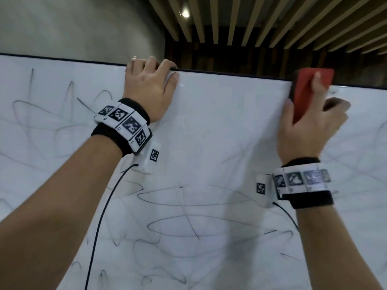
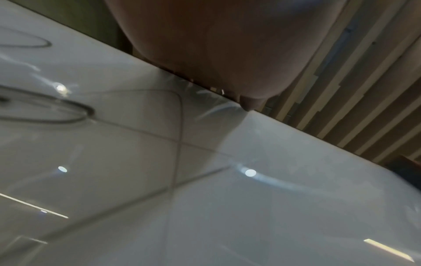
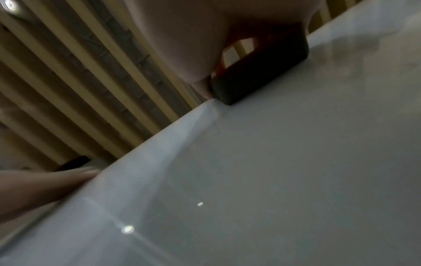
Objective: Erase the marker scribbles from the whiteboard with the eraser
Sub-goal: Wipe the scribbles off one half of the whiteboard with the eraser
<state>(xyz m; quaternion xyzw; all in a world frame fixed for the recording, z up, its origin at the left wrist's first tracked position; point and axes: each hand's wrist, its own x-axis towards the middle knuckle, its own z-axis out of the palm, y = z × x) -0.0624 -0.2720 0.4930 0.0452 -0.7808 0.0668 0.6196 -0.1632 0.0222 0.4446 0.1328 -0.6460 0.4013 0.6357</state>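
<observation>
Scribbles [image 1: 188,197] cover the left and lower whiteboard [image 1: 219,122]; the upper middle is wiped. Your left hand [image 1: 149,88] grips the board's top edge, fingers [image 1: 165,64] curled over it, thumb flat on the face. Your right hand [image 1: 310,130] holds the red eraser [image 1: 307,91] against the top edge, a fingertip across its back, thumb at its side. Only the right wrist view shows the dark felt [image 3: 257,75] touching the board. Ceiling slats [image 1: 251,21] above.
</observation>
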